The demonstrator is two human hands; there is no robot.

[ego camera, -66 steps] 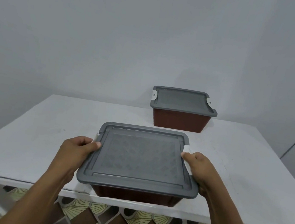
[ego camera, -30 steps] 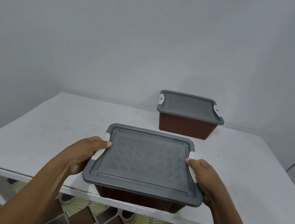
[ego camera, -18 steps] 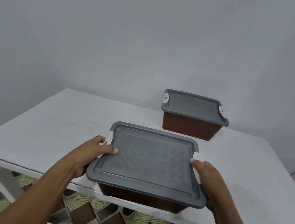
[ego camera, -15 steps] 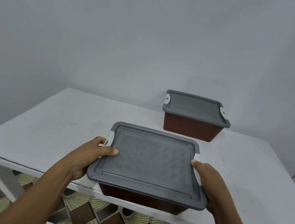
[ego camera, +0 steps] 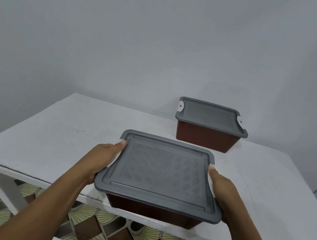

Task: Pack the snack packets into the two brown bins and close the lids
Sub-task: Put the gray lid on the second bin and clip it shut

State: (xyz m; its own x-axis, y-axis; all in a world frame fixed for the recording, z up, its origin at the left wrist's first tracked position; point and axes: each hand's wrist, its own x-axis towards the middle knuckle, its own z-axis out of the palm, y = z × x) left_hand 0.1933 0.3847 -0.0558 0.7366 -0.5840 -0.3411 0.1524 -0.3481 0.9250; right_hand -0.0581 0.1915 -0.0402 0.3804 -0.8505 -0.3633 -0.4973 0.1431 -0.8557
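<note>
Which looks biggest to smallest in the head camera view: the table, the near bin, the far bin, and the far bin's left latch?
1. Table.
2. Near bin, held by both hands.
3. Far bin. It looks smaller, but it is the same kind and farther off, so probably equal.
4. White latch.

White table, grey wall, patterned floor tiles

A white table is standing by the wall. Two brown boxes with grey lids are sitting on it: the near box is hanging over the front edge, and the far box is resting near the back.
</note>
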